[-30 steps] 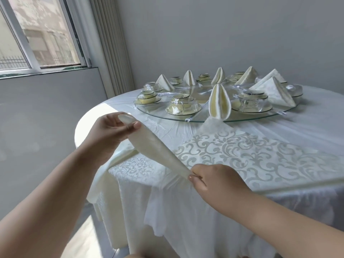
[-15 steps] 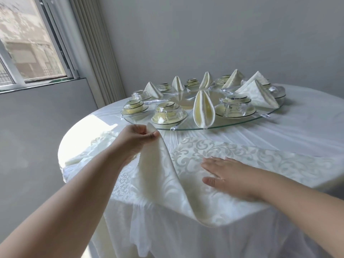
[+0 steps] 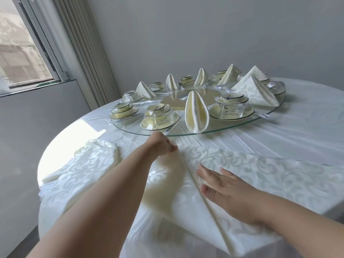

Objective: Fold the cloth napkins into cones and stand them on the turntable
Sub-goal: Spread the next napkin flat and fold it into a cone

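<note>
A white patterned cloth napkin lies spread on the round table in front of me. My left hand pinches its far corner, folded over toward the glass turntable. My right hand lies flat, fingers apart, pressing the napkin beside the diagonal fold line. On the turntable stand several folded napkin cones; the nearest cone is at its front edge.
Wrapped cup-and-saucer sets ring the turntable between the cones. A pile of unfolded napkins lies at the table's left edge. A window and vertical blinds are at the left, a grey wall behind.
The rolled napkin held taut between both hands was laid on the table. My left hand carried the corner forward and down; my right hand let go and now presses flat.
</note>
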A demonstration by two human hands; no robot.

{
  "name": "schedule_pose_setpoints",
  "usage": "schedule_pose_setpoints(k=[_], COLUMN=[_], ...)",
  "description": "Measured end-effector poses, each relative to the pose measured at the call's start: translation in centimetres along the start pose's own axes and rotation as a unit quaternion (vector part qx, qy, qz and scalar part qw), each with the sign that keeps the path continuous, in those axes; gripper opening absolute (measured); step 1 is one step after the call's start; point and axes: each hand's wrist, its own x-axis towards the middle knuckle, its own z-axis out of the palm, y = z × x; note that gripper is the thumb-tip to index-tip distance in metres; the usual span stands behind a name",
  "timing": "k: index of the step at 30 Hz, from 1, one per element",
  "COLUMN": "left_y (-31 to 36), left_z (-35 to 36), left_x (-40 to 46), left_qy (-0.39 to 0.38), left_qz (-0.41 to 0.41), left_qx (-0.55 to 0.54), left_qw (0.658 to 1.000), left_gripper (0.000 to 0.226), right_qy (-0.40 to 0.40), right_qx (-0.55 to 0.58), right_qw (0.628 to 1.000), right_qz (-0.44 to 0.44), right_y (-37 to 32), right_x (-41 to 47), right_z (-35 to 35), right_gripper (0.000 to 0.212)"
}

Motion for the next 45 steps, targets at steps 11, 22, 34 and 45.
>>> schedule_pose_setpoints(k=[11, 22, 34, 45], left_y=[-1.1, -1.3, -3.2, -2.9], left_z=[2.3, 2.8, 4.5, 4.1], left_x=[2.4, 2.0, 1.5, 0.9], left_qy=[0.032, 0.020, 0.128, 0.112], left_qz=[-0.016, -0.014, 0.030, 0.027], left_qx=[0.042, 0.043, 0.072, 0.069], left_qw=[0.998, 0.999, 0.989, 0.991], left_gripper=[0.034, 0.030, 0.048, 0.048], right_qy=[-0.044, -0.030, -0.059, -0.109], right_qx=[-0.026, -0.070, -0.076, -0.120], right_qw=[0.999, 0.997, 0.987, 0.957], right_qz=[0.012, 0.009, -0.132, -0.240], right_y=[-1.3, -0.9, -4.4, 0.3], right_x=[-0.8, -0.8, -0.2, -2.7], right_z=[-0.8, -0.1, -1.6, 0.9], right_gripper=[0.088, 0.082, 0.078, 0.084])
